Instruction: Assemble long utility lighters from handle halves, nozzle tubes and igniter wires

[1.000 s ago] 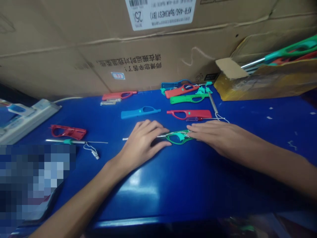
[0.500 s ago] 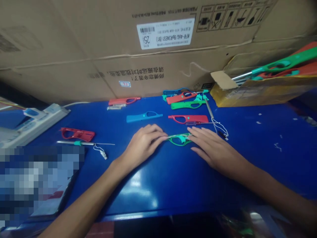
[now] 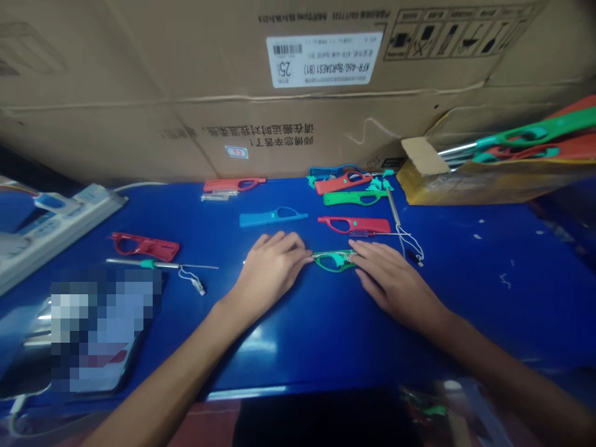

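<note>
A green lighter casing half [image 3: 333, 269] lies on the table between my hands, with a teal trigger piece and thin white wires in it. My left hand [image 3: 274, 264] pinches its left end, where a thin metal rod shows at the fingertips; part of the rod is hidden behind the hand. My right hand [image 3: 395, 279] has its fingers closed over the right end of the casing, hiding that part. Just beyond them lie a blue lighter casing [image 3: 267, 218] and a red casing [image 3: 372, 225] with a small clear part in front of it.
Further back are another red casing [image 3: 228, 185], a green casing [image 3: 344, 198] and a metal rod with wires [image 3: 393, 208]. A carton of lighters [image 3: 470, 186] stands at right. At left are a red casing half [image 3: 149, 247], a second rod [image 3: 162, 266] and a power strip [image 3: 69, 230].
The view has shifted slightly. Both hands stay at the green casing, with only small finger movements; my right hand's fingers look a little more bent over its right end.
</note>
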A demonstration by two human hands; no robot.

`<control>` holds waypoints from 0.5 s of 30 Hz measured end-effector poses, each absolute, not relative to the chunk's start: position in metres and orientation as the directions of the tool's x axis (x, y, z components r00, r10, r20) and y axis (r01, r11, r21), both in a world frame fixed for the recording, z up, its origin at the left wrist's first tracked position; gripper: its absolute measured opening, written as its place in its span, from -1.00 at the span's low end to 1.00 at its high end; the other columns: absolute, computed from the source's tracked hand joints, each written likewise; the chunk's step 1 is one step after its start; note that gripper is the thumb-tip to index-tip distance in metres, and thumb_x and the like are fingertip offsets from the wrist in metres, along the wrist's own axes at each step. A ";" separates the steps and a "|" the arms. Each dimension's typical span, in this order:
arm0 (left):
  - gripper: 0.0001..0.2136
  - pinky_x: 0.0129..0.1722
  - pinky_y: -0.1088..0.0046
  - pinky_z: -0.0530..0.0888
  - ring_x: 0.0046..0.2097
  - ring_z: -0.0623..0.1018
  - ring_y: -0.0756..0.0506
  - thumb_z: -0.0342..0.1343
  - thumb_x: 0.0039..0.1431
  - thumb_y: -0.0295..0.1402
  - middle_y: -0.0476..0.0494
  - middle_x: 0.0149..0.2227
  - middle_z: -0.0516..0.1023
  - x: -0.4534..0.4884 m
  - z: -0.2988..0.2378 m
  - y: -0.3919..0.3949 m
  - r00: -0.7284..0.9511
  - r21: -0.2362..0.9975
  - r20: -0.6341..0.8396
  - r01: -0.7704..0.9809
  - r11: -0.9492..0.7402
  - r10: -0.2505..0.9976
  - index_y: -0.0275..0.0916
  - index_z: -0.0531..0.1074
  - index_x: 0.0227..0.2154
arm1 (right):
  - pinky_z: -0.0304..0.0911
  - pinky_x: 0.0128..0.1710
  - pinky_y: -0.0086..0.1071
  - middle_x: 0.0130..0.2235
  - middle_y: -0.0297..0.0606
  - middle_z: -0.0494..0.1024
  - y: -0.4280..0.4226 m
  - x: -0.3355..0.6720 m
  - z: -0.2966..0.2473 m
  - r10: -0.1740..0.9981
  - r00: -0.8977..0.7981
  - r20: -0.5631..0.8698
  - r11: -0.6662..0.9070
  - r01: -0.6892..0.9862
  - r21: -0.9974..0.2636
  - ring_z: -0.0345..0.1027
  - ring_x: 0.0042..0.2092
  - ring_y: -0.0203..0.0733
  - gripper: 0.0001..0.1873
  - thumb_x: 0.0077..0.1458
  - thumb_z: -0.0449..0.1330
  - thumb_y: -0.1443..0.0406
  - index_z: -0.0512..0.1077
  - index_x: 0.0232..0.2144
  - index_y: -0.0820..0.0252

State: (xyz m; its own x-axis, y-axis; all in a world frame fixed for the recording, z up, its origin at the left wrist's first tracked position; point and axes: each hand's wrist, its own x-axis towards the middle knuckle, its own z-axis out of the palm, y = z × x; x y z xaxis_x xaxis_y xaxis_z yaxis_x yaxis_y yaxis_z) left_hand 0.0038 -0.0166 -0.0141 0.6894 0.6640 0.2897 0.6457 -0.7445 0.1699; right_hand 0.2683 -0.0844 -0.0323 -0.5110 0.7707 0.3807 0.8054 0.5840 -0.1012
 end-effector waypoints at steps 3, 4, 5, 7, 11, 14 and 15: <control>-0.80 -0.25 0.33 0.20 -0.23 0.47 -0.08 0.09 0.42 -0.26 -0.04 -0.21 0.59 0.004 -0.013 -0.017 0.683 0.165 0.289 0.655 -0.737 0.671 -0.13 0.62 -0.21 | 0.32 0.24 0.02 0.21 -0.02 0.51 -0.085 0.269 -0.033 0.774 -0.504 0.383 0.583 0.804 -0.120 0.36 0.26 -0.01 -0.68 0.35 0.06 0.41 0.44 0.10 0.29; -0.81 -0.25 0.33 0.21 -0.23 0.48 -0.07 0.10 0.41 -0.25 -0.03 -0.22 0.59 0.004 -0.013 -0.017 0.678 0.181 0.288 0.655 -0.734 0.676 -0.12 0.62 -0.21 | 0.32 0.24 0.02 0.21 -0.02 0.51 -0.086 0.269 -0.033 0.773 -0.503 0.386 0.584 0.802 -0.124 0.36 0.26 -0.01 -0.68 0.35 0.06 0.41 0.43 0.10 0.29; -0.81 -0.24 0.33 0.21 -0.23 0.48 -0.07 0.11 0.41 -0.24 -0.02 -0.22 0.59 0.004 -0.013 -0.017 0.674 0.204 0.285 0.653 -0.730 0.682 -0.11 0.62 -0.21 | 0.32 0.24 0.02 0.21 -0.02 0.51 -0.086 0.269 -0.035 0.772 -0.503 0.389 0.585 0.801 -0.128 0.36 0.26 -0.01 -0.67 0.35 0.06 0.41 0.43 0.10 0.29; -0.81 -0.21 0.33 0.23 -0.21 0.49 -0.07 0.09 0.42 -0.23 0.00 -0.20 0.59 0.004 -0.014 -0.016 0.670 0.246 0.263 0.649 -0.720 0.694 -0.11 0.61 -0.19 | 0.31 0.25 0.03 0.21 0.00 0.50 -0.085 0.270 -0.037 0.772 -0.503 0.389 0.589 0.797 -0.136 0.35 0.26 0.00 -0.67 0.35 0.07 0.41 0.43 0.11 0.30; -0.79 -0.15 0.30 0.27 -0.14 0.49 -0.10 0.05 0.44 -0.22 -0.05 -0.13 0.58 0.005 -0.012 -0.014 0.670 0.293 0.189 0.659 -0.693 0.718 -0.18 0.56 -0.18 | 0.27 0.28 0.08 0.23 0.05 0.47 -0.080 0.272 -0.033 0.767 -0.507 0.394 0.591 0.796 -0.128 0.33 0.28 0.05 -0.65 0.34 0.07 0.40 0.41 0.12 0.31; -0.78 -0.11 0.27 0.31 -0.10 0.48 -0.14 0.02 0.44 -0.23 -0.12 -0.10 0.57 0.005 -0.008 -0.015 0.695 0.263 0.141 0.661 -0.703 0.705 -0.23 0.51 -0.15 | 0.12 0.35 0.14 0.32 0.06 0.36 -0.091 0.265 -0.017 0.790 -0.478 0.385 0.556 0.823 -0.119 0.20 0.36 0.14 -0.59 0.33 0.09 0.35 0.38 0.20 0.20; -0.77 -0.09 0.25 0.32 -0.08 0.48 -0.16 0.01 0.44 -0.23 -0.14 -0.08 0.56 0.004 -0.007 -0.015 0.703 0.248 0.128 0.660 -0.709 0.700 -0.23 0.50 -0.12 | 0.07 0.38 0.14 0.34 0.05 0.31 -0.100 0.260 -0.011 0.803 -0.472 0.364 0.552 0.819 -0.156 0.13 0.38 0.17 -0.58 0.32 0.10 0.36 0.38 0.20 0.15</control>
State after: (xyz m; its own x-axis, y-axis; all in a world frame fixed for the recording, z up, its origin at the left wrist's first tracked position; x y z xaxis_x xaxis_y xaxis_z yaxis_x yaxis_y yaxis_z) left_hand 0.0041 -0.0149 -0.0067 0.7029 0.6997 0.1282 0.6605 -0.7089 0.2475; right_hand 0.2600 -0.1005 -0.0107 -0.4720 0.8031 0.3637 0.8191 0.5520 -0.1560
